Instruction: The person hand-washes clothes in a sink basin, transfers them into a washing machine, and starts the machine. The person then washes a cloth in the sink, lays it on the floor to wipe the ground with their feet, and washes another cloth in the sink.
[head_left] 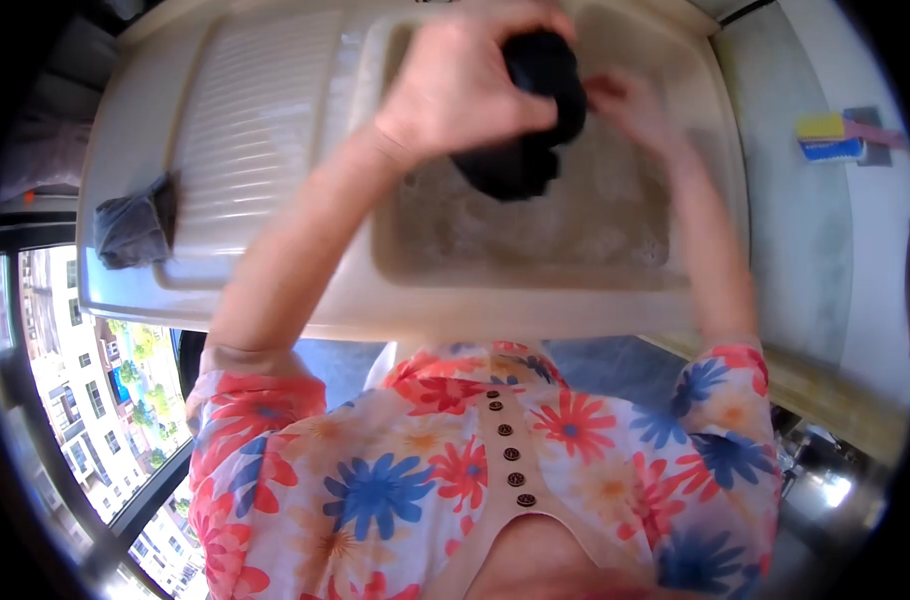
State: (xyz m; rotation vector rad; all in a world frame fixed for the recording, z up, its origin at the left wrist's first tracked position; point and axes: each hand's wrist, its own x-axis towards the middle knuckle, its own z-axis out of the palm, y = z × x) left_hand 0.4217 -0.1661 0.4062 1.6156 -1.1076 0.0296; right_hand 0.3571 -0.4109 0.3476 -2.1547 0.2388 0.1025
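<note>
A bunched black cloth (520, 165) hangs over the laundry sink basin (383, 200), its lower part folded and loose. My left hand (465, 85) is wrapped round its upper part from the left, with the thumb across the front. On the other side, my right hand (630, 105) has its fingers drawn together right at the cloth's right edge; motion blurs them. Below the hands, shallow cloudy water (535, 235) covers the basin floor.
A ribbed washboard (250, 120) forms the left part of the sink top. A crumpled grey cloth (135, 228) lies at its left edge. To the right, a yellow, blue and pink brush-like item (837, 137) rests on a pale surface. A window (105, 390) is at the lower left.
</note>
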